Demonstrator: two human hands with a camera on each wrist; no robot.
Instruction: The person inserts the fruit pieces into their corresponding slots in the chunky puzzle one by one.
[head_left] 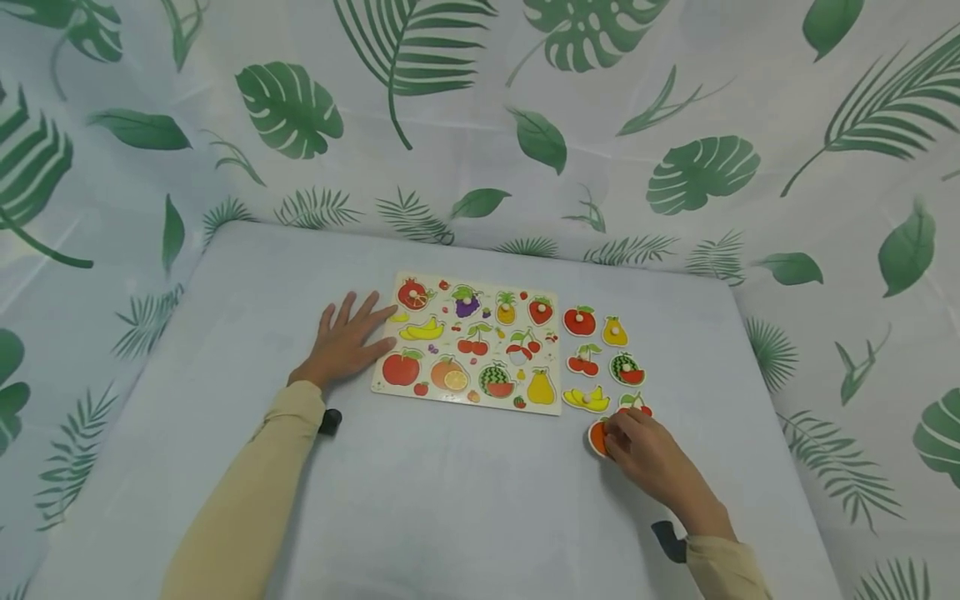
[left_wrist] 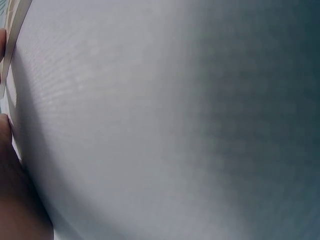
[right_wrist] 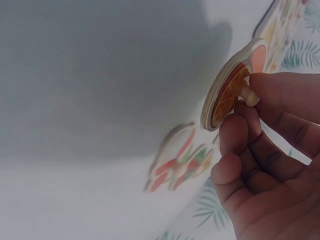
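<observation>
My left hand (head_left: 341, 343) lies with fingers spread, thumb and fingertips on the left edge of a wooden fruit puzzle board (head_left: 450, 400). In the left wrist view, only parts of that hand (left_wrist: 15, 195) and the board's edge show at the far left. My right hand (head_left: 648, 458) pinches the small wooden knob (right_wrist: 248, 95) of an orange puzzle piece (right_wrist: 230, 95). The piece (head_left: 597, 437) is held tilted, off the table in the right wrist view. Behind the right fingers, a red-fruited piece with green leaves (head_left: 634, 402) is partly hidden.
Right of the board lie loose knobbed pieces: an apple (head_left: 579, 321), a pear (head_left: 615, 332), cherries (head_left: 583, 361), a watermelon (head_left: 627, 369) and bananas (head_left: 587, 399). A white cloth covers the table (head_left: 465, 500). A leaf-patterned curtain (head_left: 465, 108) hangs behind.
</observation>
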